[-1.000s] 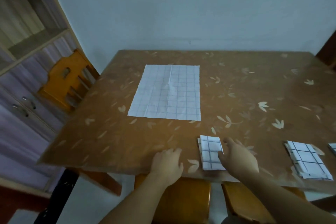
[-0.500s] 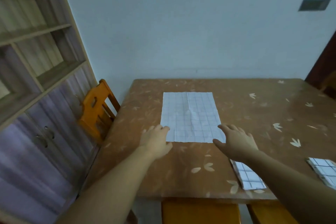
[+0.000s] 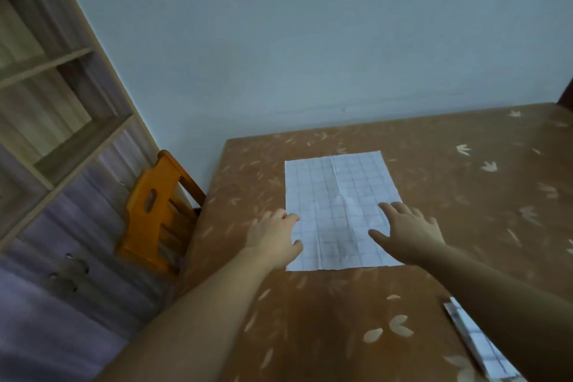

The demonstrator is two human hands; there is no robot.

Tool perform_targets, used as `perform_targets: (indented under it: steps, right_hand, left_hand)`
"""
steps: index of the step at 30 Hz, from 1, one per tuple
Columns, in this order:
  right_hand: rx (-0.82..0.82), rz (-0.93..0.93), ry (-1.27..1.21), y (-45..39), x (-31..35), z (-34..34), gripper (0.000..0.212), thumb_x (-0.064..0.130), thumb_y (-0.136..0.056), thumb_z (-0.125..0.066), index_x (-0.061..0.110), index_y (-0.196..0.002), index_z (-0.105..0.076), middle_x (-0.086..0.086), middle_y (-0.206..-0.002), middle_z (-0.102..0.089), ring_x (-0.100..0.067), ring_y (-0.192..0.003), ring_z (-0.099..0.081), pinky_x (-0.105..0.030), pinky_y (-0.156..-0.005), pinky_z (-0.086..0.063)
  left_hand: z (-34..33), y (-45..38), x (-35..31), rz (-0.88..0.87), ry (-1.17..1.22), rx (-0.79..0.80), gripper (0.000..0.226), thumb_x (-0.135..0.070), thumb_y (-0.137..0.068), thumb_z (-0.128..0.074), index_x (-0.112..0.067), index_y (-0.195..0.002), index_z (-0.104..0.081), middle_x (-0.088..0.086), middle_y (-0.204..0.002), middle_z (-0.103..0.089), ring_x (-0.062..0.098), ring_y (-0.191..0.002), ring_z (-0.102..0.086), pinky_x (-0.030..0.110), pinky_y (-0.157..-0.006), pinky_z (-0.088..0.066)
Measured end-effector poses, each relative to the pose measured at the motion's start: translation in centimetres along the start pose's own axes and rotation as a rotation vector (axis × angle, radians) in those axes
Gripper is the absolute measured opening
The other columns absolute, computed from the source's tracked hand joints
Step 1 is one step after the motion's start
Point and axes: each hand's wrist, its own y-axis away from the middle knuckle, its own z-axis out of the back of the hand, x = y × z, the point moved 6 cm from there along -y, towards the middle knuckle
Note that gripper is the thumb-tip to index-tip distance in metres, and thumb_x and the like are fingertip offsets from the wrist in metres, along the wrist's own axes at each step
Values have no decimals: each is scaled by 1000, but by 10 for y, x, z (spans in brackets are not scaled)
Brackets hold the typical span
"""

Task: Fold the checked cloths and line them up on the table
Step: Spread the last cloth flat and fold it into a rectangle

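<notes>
Scene: A person leans over a brown leaf-patterned desk against a pale wall, both arms stretched toward an unfolded checked cloth at centre frame.

Cloth: It lies flat and spread on the desk, creased down its middle, long side running away from the viewer.

Progress: One folded cloth shows at the lower right edge, partly hidden by the right forearm, so at least one piece appears done. The flat cloth has no fold yet; that, and lining it up with the finished one, seems to be what remains.

Left grip: The left hand sits at the cloth's near left edge, fingers loosely bent, tips at or over the border. Whether it pinches the fabric cannot be told.

Right grip: The right hand is released, fingers spread and straight, over the cloth's near right edge; it clasps nothing.

Surroundings: An orange chair stands at the desk's left side, with a wooden shelf unit along the left of the frame.
</notes>
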Motion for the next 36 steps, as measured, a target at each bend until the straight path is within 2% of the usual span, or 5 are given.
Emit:
perform_targets:
  steps: [13, 18, 22, 29, 36]
  right_hand:
    - [107, -174, -42, -157, 24, -112, 64, 53, -94, -45, 15, -143, -31, -3, -151, -35, -25, -136, -37, -46, -107, -32]
    - [68, -191, -21, -199, 26, -150, 85, 60, -89, -45, 12, -151, -13, -6, -161, -12, -22, -147, -12, -45, -115, -18]
    - [10, -263, -68, -212, 18, -170, 87, 70, -84, -41, 12, -147, -25, -6, -157, -19, -22, -145, -15, -46, -113, -20]
    - [-274, -248, -222, -203, 20, -162, 19, 30, -87, -55, 17, -93, -68, 1, -108, -65, -26, -105, -57, -35, -85, -32]
    - [-343, -210, -413, -164, 34, -147, 17, 24, -90, -58, 16, -88, -73, -4, -90, -70, -27, -86, -63, -39, -77, -51]
  left_hand:
    - [-118, -204, 34, -246, 90, 156, 64, -53, -94, -48, -21, -146, -31, 2, -148, -39, 23, -136, -35, 40, -107, -33]
    - [-156, -243, 39, -266, 5, 222, 111, -82, -78, -43, -16, -155, 0, 4, -164, 6, 22, -150, 8, 45, -121, 0]
    - [-173, -252, 42, -270, 46, 221, 120, -90, -72, -35, -13, -155, 5, 3, -163, 12, 20, -149, 12, 45, -121, 3]
    - [-168, -246, 45, -292, 220, 12, 75, -66, -90, -46, -21, -150, -32, -3, -160, -25, 14, -147, -17, 36, -116, -14]
    - [-150, -217, 55, -255, 381, -178, 15, -31, -93, -61, -23, -101, -70, -5, -100, -71, 20, -98, -62, 36, -85, -45]
